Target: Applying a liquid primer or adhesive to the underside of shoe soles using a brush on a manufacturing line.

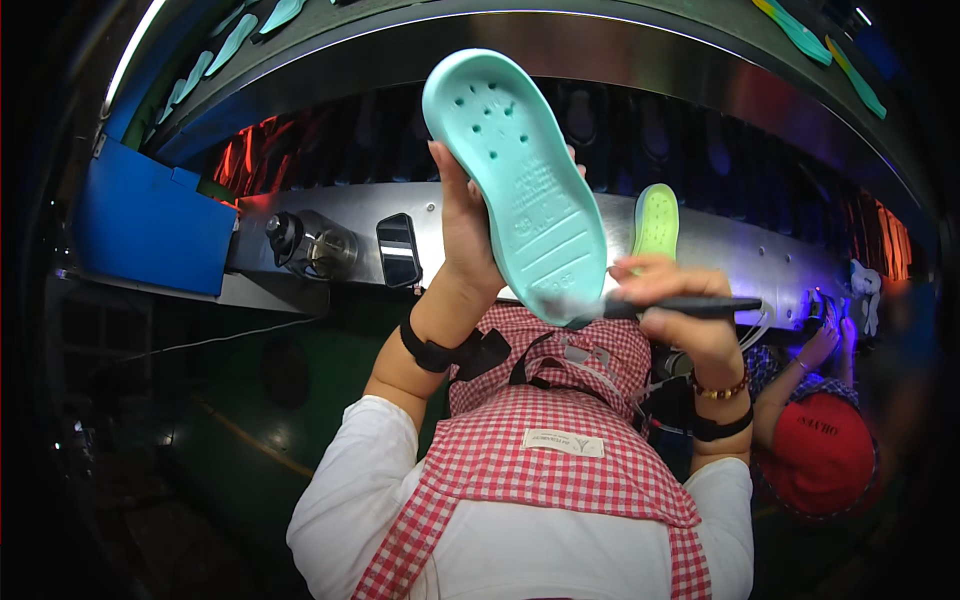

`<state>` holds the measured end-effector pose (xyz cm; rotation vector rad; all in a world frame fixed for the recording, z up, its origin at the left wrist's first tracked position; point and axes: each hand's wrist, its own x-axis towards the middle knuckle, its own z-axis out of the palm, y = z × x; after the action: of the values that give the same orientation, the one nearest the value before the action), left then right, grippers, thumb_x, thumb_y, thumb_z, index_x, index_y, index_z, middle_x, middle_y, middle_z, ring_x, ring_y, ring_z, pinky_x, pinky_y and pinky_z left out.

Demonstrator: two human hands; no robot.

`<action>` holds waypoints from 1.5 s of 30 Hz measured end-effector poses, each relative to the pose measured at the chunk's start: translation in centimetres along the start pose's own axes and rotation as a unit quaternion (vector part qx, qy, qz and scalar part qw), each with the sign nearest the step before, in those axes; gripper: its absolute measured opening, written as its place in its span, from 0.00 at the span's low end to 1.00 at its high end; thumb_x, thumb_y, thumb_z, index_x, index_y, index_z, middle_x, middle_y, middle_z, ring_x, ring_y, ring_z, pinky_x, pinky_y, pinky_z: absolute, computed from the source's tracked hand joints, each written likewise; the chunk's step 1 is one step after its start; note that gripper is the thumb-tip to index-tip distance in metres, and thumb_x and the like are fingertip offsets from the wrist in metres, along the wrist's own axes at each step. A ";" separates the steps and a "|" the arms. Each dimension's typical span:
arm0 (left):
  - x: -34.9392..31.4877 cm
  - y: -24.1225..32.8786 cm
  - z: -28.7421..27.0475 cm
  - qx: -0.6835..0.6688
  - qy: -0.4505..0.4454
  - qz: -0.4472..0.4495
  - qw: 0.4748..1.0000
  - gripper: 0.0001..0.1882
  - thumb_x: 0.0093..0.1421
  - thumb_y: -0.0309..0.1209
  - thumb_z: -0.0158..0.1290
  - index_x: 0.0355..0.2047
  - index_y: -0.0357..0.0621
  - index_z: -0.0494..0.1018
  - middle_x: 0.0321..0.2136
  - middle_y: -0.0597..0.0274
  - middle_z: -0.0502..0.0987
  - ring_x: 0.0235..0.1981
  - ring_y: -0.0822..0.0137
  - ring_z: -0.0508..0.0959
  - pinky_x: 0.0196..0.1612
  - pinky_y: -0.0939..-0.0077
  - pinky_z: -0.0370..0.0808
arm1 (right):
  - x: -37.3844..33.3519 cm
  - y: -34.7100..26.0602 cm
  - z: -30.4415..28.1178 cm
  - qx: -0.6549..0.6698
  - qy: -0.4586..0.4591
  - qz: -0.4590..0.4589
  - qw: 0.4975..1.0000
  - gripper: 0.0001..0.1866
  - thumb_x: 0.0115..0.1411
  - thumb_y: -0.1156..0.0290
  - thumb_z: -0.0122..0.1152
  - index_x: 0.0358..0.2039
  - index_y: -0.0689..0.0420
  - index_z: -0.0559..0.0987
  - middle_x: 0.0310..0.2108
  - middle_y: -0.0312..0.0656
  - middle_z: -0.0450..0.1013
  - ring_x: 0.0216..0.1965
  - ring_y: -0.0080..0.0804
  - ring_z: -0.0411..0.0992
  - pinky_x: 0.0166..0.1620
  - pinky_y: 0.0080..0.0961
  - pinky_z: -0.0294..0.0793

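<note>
My left hand (463, 225) is closed round the left side of a mint-green shoe sole (540, 200), held up with its heel end nearest me. The sole has a raised rim, several small holes in its far end and moulded ridges lower down. My right hand (695, 335) pinches the black handle of a brush (705, 307). The brush's pale, motion-blurred head meets the inside of the sole's near end. Just beyond my right hand, a yellow-green sole (656, 225) lies on the metal ledge (705, 235).
A dark phone (398, 250) and a clear jug with a black lid (318, 247) stand on the ledge at left, beside a blue box (150, 225). Above, a conveyor (370, 40) carries more soles. At right a co-worker in a red cap (822, 455) works close by.
</note>
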<state>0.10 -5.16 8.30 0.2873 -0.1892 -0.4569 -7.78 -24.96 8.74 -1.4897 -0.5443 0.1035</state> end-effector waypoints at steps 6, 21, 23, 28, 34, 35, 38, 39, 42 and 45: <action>-1.9 -2.7 1.4 -0.033 0.053 0.006 0.998 0.33 0.60 0.53 0.28 0.55 0.38 0.55 0.50 0.45 0.64 0.49 0.50 0.68 0.53 0.50 0.63 | 0.9 1.0 2.3 0.376 0.168 0.090 0.907 0.08 0.51 0.81 0.54 0.34 0.67 0.75 0.37 0.52 0.72 0.42 0.34 0.71 0.46 0.26 0.71; -0.2 -1.2 -1.1 0.091 0.074 0.013 0.993 0.30 0.58 0.49 0.36 0.55 0.42 0.56 0.49 0.45 0.64 0.47 0.47 0.69 0.49 0.48 0.66 | 2.8 -1.5 0.1 -0.022 0.100 0.017 0.995 0.11 0.46 0.82 0.59 0.33 0.65 0.77 0.33 0.49 0.75 0.36 0.32 0.74 0.41 0.22 0.72; 0.1 -1.1 -0.8 0.130 0.063 0.030 0.989 0.30 0.58 0.48 0.37 0.56 0.44 0.54 0.49 0.45 0.65 0.45 0.47 0.70 0.47 0.49 0.68 | 3.0 -1.9 -0.4 -0.097 -0.058 -0.047 0.992 0.10 0.46 0.82 0.59 0.32 0.65 0.77 0.33 0.48 0.75 0.36 0.34 0.74 0.41 0.23 0.72; 0.4 -0.4 -0.9 0.097 0.062 -0.017 0.993 0.30 0.58 0.49 0.38 0.56 0.44 0.55 0.50 0.45 0.64 0.46 0.47 0.70 0.47 0.50 0.68 | 2.5 -2.0 0.3 -0.120 -0.056 -0.050 0.990 0.11 0.45 0.82 0.60 0.32 0.63 0.77 0.32 0.47 0.75 0.36 0.36 0.75 0.41 0.25 0.73; 0.7 0.3 -1.5 -0.041 -0.033 -0.225 0.973 0.25 0.61 0.39 0.36 0.54 0.37 0.58 0.49 0.48 0.66 0.47 0.55 0.70 0.50 0.59 0.67 | 2.5 -2.6 -0.6 -0.181 -0.066 -0.087 0.977 0.11 0.43 0.81 0.62 0.30 0.58 0.78 0.32 0.46 0.75 0.35 0.38 0.75 0.39 0.29 0.74; 1.0 0.5 -0.2 0.093 0.026 -0.242 0.965 0.25 0.60 0.37 0.39 0.54 0.35 0.58 0.48 0.49 0.68 0.47 0.59 0.71 0.50 0.64 0.68 | 2.5 -2.6 -0.9 -0.182 -0.065 -0.083 0.978 0.11 0.43 0.81 0.62 0.30 0.58 0.78 0.32 0.46 0.75 0.35 0.38 0.75 0.39 0.29 0.74; 0.6 0.8 0.6 0.211 0.026 -0.303 0.929 0.25 0.58 0.35 0.43 0.53 0.32 0.59 0.47 0.48 0.68 0.45 0.61 0.72 0.50 0.68 0.67 | 2.7 -4.6 -1.6 -0.279 -0.262 0.000 0.924 0.14 0.42 0.80 0.60 0.33 0.56 0.78 0.35 0.42 0.75 0.36 0.39 0.75 0.40 0.27 0.73; 0.4 0.9 0.5 0.209 0.027 -0.303 0.929 0.25 0.58 0.35 0.43 0.53 0.32 0.59 0.47 0.48 0.68 0.45 0.61 0.72 0.50 0.68 0.67 | 2.8 -4.5 -1.8 -0.278 -0.262 0.002 0.924 0.14 0.42 0.80 0.60 0.33 0.56 0.78 0.35 0.42 0.75 0.36 0.39 0.75 0.40 0.27 0.73; 0.3 0.7 0.4 0.195 0.005 -0.350 0.916 0.27 0.57 0.36 0.46 0.52 0.29 0.59 0.46 0.47 0.68 0.45 0.62 0.72 0.49 0.70 0.67 | 2.8 -3.9 -2.9 -0.256 -0.240 -0.009 0.936 0.14 0.43 0.79 0.58 0.33 0.54 0.78 0.36 0.41 0.75 0.36 0.36 0.74 0.39 0.25 0.73; -0.1 0.8 0.5 0.318 0.051 -0.359 0.876 0.27 0.57 0.37 0.45 0.51 0.29 0.60 0.46 0.46 0.68 0.45 0.62 0.72 0.49 0.71 0.68 | 2.1 -3.2 -2.3 -0.345 -0.287 -0.047 0.892 0.14 0.44 0.76 0.55 0.33 0.52 0.77 0.38 0.36 0.74 0.34 0.34 0.74 0.35 0.25 0.73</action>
<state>0.21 -4.51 8.98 1.0488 -0.1176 -1.1171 -5.89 -26.59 12.47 -2.1331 -1.2227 0.3055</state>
